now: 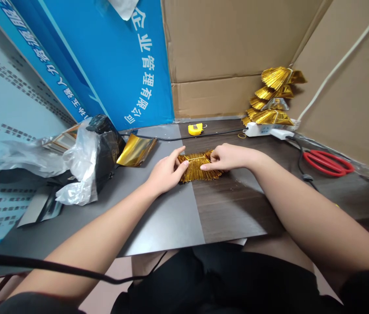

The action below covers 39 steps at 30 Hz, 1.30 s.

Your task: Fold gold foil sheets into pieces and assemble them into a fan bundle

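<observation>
A pleated bundle of gold foil paper (200, 169) lies on the table between my hands, with a thin pale band running across its upper part. My left hand (170, 171) grips the bundle's left end, thumb on top and fingers behind it. At the right end, my right hand (226, 158) has its fingers curled against the folds, with the thumb pressing on the front. Part of the bundle is hidden under the fingers.
Flat gold foil sheets (136, 150) lie to the left, beside crumpled plastic bags (84, 161). Behind are a yellow tape measure (195, 129) and a white power strip (262, 129). Stacked gold pleated bundles (271, 98) stand back right; red-handled scissors (328, 163) lie right.
</observation>
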Available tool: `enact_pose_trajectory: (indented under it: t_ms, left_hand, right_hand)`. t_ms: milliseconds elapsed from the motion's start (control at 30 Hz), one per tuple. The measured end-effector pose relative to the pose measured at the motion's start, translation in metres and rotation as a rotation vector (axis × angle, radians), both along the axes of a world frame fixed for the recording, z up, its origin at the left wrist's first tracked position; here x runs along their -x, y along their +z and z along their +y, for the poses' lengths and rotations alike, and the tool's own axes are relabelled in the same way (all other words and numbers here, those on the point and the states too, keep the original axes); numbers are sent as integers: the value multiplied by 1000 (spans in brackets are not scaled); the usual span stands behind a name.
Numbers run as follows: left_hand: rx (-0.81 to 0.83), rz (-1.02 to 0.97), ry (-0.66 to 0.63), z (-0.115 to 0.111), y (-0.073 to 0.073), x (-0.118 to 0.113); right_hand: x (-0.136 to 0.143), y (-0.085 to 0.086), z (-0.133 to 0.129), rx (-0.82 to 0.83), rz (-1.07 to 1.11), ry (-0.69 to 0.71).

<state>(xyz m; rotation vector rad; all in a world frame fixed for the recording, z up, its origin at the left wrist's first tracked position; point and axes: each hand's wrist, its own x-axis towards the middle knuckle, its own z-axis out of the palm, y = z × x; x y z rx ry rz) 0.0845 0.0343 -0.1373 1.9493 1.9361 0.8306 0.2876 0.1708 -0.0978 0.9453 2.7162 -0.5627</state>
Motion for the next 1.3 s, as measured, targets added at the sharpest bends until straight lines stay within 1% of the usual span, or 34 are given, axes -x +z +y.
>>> enact_pose_trajectory:
  t_ms: [100, 233, 300, 400, 467, 567, 600, 667, 800, 867, 933, 1033, 1133, 1200, 1233, 1300]
  left_hand:
    - [42, 100, -10, -3, 5, -3]
    - [49, 326, -22, -6, 9, -10]
    - [45, 365, -21, -8, 9, -12]
    - [46, 359, 0, -8, 8, -12]
    - [42, 343, 19, -8, 7, -11]
    - [27, 315, 25, -6, 5, -7]
    - [21, 298, 23, -5, 5, -6]
    - [7, 256, 22, -3, 4, -5]
    - [-47, 156, 25, -2, 1, -3]
    - [-74, 118, 32, 0, 0, -2]
    - [-97, 84, 38, 2, -3, 0]
    - [-126, 7, 42, 6, -6, 5]
    - [-135, -43, 11, 11, -7, 8]
    - [-142, -52, -18, 14, -7, 10]
    - [-146, -51, -30, 15, -7, 11]
    - [-150, -41, -50, 15, -7, 11]
  right_hand:
    - [1, 1, -3, 52, -12, -1]
    - [2, 1, -6, -9, 30, 35]
    - [2, 0, -7, -33, 73, 40]
    - [1, 0, -6, -7, 125, 53]
    - [0, 0, -4, -59, 187, 2]
    - [3, -4, 1, -239, 425, -149]
    - [5, -7, 3, -265, 501, -172]
    - [10, -14, 5, -228, 565, -132]
    - [20, -27, 6, -8, 557, 12]
    - [21, -30, 6, 68, 563, 29]
    - [20, -29, 6, 103, 566, 9]
    - [16, -26, 7, 115, 546, -11]
    - [15, -26, 6, 113, 522, 31]
    - [17, -28, 6, 56, 557, 57]
    - [18, -29, 6, 16, 588, 87]
    - [20, -31, 6, -23, 616, 201]
